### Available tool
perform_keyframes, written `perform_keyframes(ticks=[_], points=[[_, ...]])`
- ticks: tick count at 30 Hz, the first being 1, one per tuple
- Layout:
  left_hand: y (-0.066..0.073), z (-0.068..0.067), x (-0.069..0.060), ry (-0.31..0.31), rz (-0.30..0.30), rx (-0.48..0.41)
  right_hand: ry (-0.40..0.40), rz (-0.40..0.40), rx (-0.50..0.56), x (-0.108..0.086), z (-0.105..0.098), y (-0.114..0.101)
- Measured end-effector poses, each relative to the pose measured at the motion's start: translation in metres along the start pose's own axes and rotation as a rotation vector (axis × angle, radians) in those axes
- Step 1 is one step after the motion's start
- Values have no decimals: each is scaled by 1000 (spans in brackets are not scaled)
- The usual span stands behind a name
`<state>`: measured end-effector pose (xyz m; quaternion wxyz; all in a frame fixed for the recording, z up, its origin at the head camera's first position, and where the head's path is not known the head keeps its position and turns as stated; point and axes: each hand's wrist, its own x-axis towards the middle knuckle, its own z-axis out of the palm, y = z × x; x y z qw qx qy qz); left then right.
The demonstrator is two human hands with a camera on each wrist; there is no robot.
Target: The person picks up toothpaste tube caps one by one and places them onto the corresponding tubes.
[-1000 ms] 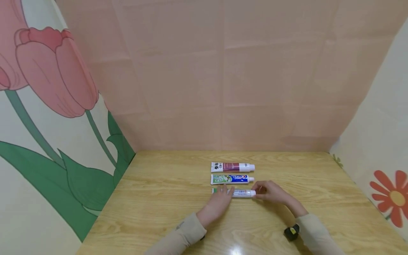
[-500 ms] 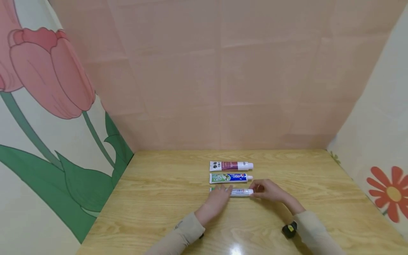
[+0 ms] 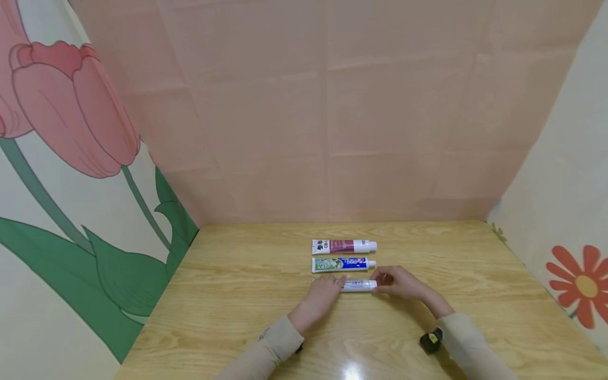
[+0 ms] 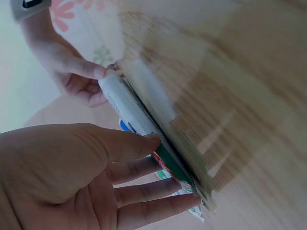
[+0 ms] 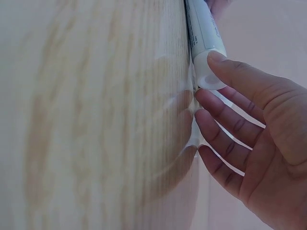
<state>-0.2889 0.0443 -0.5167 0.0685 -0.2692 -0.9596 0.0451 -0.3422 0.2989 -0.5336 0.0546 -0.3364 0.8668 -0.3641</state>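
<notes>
The nearest of three toothpaste tubes, a white and green toothpaste tube (image 3: 358, 285), lies flat on the table with its cap to the right. My left hand (image 3: 321, 295) holds its tail end, covering the green part in the head view. In the left wrist view the thumb (image 4: 129, 145) lies on the near side of the tube and the fingers on the far side. My right hand (image 3: 401, 283) pinches the white cap (image 5: 209, 72), with the thumb on it and the other fingers spread against the tabletop.
Behind the held tube lies a green and blue toothpaste tube (image 3: 340, 264), parallel to it. Farther back is a white and maroon toothpaste tube (image 3: 344, 246). The wooden table (image 3: 237, 279) meets a pink backdrop (image 3: 328, 132), with flower-printed panels at both sides.
The left fingers have drawn in slightly over the tube's tail, hiding its green part. The right hand stays at the cap. The head view has shifted a little.
</notes>
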Motion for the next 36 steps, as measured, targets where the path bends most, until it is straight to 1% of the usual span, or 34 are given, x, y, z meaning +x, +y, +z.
perform_keyframes(ticks=[6,11,14,17,20,22,25,28,31,33,36], points=[[-4,3,2,-11,12,29,-7,8,20,0,1,-2],[-8,5,2,5,21,-4,-4,-17,18,0,0,-2],[-11,4,2,23,20,-20,-1,-39,17,-1,-1,-1],[-14,2,1,27,23,-38,4,-49,13,-1,-1,1],[-18,2,0,28,34,-81,12,-51,4,-2,-1,1],[-20,3,0,32,43,-103,24,-59,-10,-2,-1,2],[-23,6,1,28,53,-100,53,-75,-50,-2,-2,0],[-25,6,1,0,49,-109,84,-76,-101,-3,-4,-3],[-26,2,0,-20,45,-136,126,-81,-148,-4,-7,-9],[-28,-1,-1,-11,50,-145,160,-100,-172,-5,-8,-13],[-31,-5,-1,19,64,-141,207,-146,-200,-4,-10,-18]])
